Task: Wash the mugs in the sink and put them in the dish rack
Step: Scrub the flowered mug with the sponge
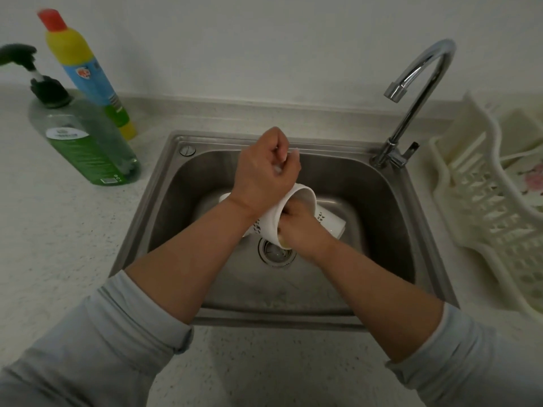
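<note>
Gripping mug (304,198), L hand (264,171); R hand (302,233) prob inside

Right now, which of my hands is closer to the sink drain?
Right. Your right hand is right by the drain, reaching into the mug; your left hand grips the mug farther back.

Dim, even indoor light, slightly soft focus. Pale glare streaks the curved chrome tap (414,73). Wide-angle distortion bends the frame's edges.
</note>
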A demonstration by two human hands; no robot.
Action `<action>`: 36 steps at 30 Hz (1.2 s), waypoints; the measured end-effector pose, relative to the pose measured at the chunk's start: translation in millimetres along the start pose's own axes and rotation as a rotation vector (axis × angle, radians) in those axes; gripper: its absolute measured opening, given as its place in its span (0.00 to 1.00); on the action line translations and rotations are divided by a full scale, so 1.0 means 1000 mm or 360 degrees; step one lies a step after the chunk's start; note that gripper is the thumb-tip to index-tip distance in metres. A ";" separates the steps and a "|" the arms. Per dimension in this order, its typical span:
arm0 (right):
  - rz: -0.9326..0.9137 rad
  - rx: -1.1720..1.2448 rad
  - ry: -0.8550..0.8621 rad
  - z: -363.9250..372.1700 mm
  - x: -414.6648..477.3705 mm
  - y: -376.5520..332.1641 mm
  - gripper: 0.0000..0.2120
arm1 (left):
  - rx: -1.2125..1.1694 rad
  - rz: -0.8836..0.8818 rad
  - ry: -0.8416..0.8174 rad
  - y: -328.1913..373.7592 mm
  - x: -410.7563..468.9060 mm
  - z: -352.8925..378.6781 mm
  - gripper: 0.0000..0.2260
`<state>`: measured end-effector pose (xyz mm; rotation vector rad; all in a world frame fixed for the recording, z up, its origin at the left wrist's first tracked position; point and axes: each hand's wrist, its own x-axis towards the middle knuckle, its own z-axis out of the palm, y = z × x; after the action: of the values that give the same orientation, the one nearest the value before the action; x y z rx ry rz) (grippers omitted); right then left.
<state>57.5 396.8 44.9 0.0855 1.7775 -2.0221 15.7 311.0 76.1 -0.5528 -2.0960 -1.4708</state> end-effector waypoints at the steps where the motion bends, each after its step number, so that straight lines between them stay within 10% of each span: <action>1: -0.0045 -0.0092 -0.0007 -0.004 -0.002 -0.001 0.10 | 0.0003 0.0008 0.0000 0.000 -0.001 -0.001 0.13; 5: -0.0002 -0.0840 -0.0549 -0.024 -0.023 -0.017 0.29 | 0.0032 -0.0014 0.0022 -0.006 -0.001 -0.003 0.14; 9: -0.0057 -0.2199 -0.0541 -0.022 -0.027 -0.022 0.23 | 0.0030 -0.0163 0.0076 -0.009 0.000 0.002 0.17; 13: 0.0053 -0.1831 -0.0289 -0.004 -0.019 -0.019 0.06 | -0.0049 -0.0214 0.0125 -0.006 -0.005 0.008 0.17; 21: -0.0280 -0.0732 0.0254 0.003 -0.019 -0.017 0.11 | -0.0107 -0.0214 0.0207 -0.007 0.000 0.001 0.16; 27: -0.0444 -0.1791 0.0504 -0.035 -0.009 -0.023 0.24 | 0.0153 -0.0612 -0.0428 -0.014 -0.003 -0.011 0.08; 31: -0.0582 -0.2604 0.0513 -0.049 -0.010 -0.032 0.21 | 0.0884 -0.0474 -0.0988 -0.017 -0.007 -0.012 0.22; 36: -0.1064 -0.2926 0.0539 -0.059 -0.011 -0.030 0.20 | -0.0028 -0.0982 -0.1349 -0.017 -0.018 -0.018 0.18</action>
<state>42.1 458.4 66.7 -0.8108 3.3491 0.1421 23.2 287.7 58.0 -0.6426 -3.1255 -1.7698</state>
